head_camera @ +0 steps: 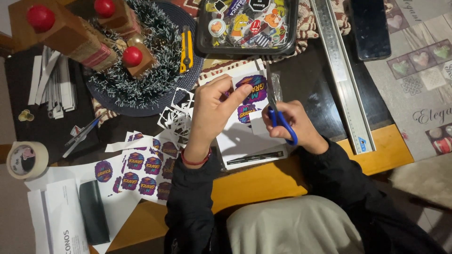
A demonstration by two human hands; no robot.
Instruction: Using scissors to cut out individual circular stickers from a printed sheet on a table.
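Head view: left hand pinching a sticker sheet over the dark table, right hand closed around blue-handled scissors at the sheet's right edge. Printed stickers lying near left; metal ruler far right.

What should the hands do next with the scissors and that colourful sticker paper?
Probably close the scissors a little further along the edge of the purple sticker. The right hand has its fingers through the blue handles, with the blades at the paper's right side, and the left hand pinches the sheet steady. White border appears to remain around the sticker, so the cutting looks unfinished.
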